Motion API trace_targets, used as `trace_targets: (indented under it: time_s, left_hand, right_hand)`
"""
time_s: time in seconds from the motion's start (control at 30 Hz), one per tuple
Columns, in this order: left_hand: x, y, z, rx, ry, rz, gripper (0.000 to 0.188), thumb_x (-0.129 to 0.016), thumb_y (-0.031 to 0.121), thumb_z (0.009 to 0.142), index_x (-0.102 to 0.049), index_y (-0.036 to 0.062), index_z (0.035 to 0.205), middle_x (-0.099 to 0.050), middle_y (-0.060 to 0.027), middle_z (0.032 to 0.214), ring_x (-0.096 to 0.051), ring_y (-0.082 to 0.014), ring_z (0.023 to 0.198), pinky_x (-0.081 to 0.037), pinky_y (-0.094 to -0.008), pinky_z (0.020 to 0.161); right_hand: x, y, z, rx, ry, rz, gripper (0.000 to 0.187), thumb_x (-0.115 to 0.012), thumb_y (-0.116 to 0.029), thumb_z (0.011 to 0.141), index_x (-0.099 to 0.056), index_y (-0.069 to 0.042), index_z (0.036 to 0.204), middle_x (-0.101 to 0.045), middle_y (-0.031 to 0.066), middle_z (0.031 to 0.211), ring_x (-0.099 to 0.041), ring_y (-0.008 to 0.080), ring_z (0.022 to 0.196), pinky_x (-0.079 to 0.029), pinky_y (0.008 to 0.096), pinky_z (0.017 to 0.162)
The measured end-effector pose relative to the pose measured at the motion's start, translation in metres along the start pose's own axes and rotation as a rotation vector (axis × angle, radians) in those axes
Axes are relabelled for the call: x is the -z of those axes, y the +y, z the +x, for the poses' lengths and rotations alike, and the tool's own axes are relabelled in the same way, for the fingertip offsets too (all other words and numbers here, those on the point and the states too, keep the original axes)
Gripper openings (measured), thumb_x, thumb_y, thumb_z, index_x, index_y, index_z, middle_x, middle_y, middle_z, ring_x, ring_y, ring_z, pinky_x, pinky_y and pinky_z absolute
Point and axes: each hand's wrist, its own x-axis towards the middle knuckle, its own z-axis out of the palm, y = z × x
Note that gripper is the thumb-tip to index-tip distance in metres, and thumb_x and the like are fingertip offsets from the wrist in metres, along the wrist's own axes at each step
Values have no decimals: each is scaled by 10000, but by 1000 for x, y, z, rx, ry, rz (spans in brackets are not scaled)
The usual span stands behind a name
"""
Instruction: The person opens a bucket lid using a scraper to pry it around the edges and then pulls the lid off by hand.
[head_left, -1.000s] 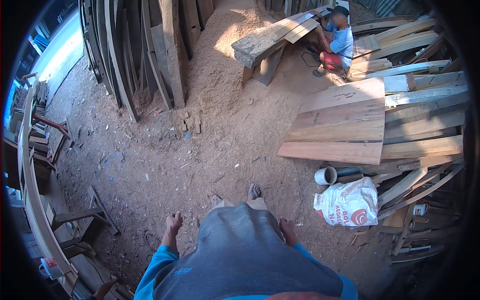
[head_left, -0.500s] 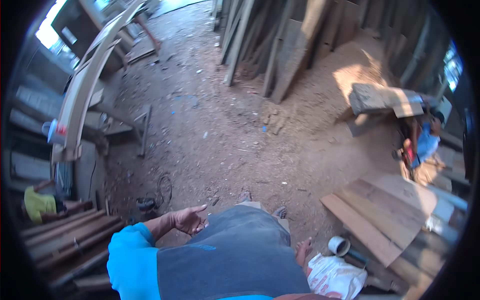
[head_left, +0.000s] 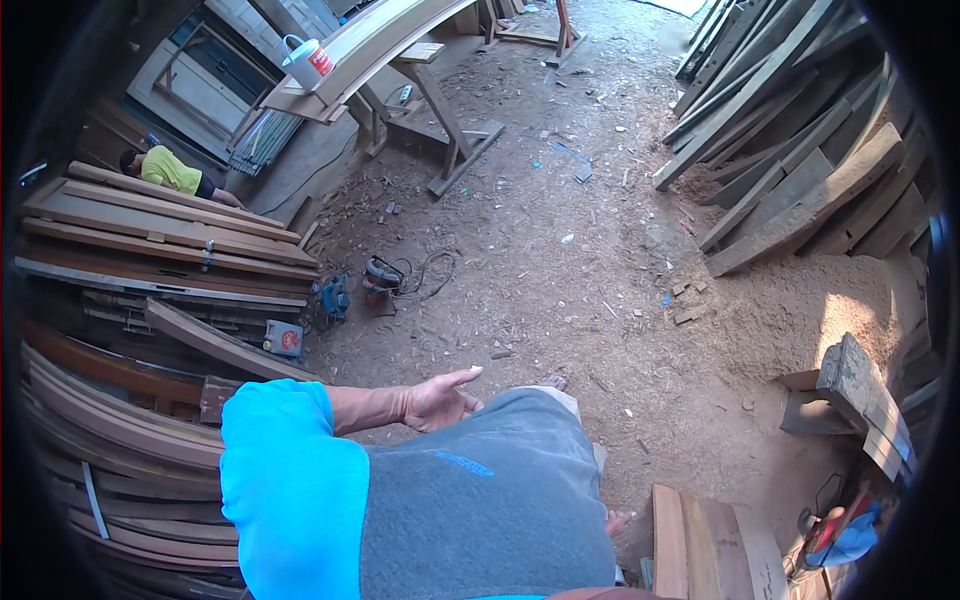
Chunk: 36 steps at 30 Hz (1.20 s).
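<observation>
At six o'clock, the grey shirt (head_left: 480,510) spreads closest, with a bright blue sleeve (head_left: 290,480) between seven and eight. At seven, the left hand (head_left: 440,400) is free and unclenched, thumb raised, nothing seen in its grip. It lies nearest to the shirt, just past its edge; whether they touch, I cannot tell. A bit of skin shows beside the shirt at five; whether that is the right hand or a foot, and how that hand stands, I cannot tell.

Wide planks (head_left: 705,545) lie side by side at five. At nine, on the ground, stands a blue tool (head_left: 335,297), with a dark-and-red tool (head_left: 380,275) and its looped cable just beside it, and a grey jug (head_left: 284,338) near. Long boards (head_left: 180,235) are stacked behind, toward ten.

Farther off, a worker in blue and red (head_left: 845,540) is partly visible at four. Sawdust (head_left: 790,315) is heaped at three, below leaning timbers (head_left: 770,140) at two. At ten, a worker in yellow (head_left: 172,170) appears beyond the stack; at eleven, a white bucket (head_left: 306,64) sits on curved planks (head_left: 385,45).
</observation>
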Motion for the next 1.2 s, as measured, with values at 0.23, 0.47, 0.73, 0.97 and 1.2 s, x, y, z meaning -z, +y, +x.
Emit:
trace_targets:
  time_s: [0.23,0.47,0.73,0.97,1.2]
  left_hand:
    - [22,-41,3,-268,223,-65,727,-528,745,891,-608,31,1003,-683,-130,1008,-653,-251,920,-538,-404,844]
    - [-7,-24,-13,-143,220,23,749,-497,764,895,-580,48,1097,-676,-119,1003,-650,-247,929,-524,-423,877]
    - [7,-8,-4,-195,293,235,723,-492,770,896,-578,94,1137,-645,-116,1048,-625,-251,973,-512,-436,874]
    - [-17,15,-9,-54,284,201,723,-517,760,889,-590,78,1117,-660,-122,999,-636,-257,935,-521,-445,877]
    - [13,10,-4,-248,330,145,677,-501,684,936,-591,34,1105,-661,-120,1047,-635,-247,957,-518,-401,901]
  right_hand:
    - [-6,-15,3,-16,34,-2,626,-451,-651,988,-494,-34,1079,-433,38,707,-461,190,600,-425,339,544]
    - [-10,-4,-4,-67,74,-1,653,-443,-665,983,-490,-26,1112,-457,58,765,-482,212,669,-437,354,596]
    - [-15,6,-16,-117,109,21,687,-433,-680,977,-485,-17,1149,-485,81,832,-505,237,748,-450,371,654]
    - [-20,17,-24,-144,141,61,718,-425,-694,972,-481,-9,1182,-509,101,890,-526,259,818,-462,385,705]
    - [-26,31,-31,-180,155,102,750,-417,-707,967,-477,-1,1214,-533,121,949,-547,280,887,-474,400,757]
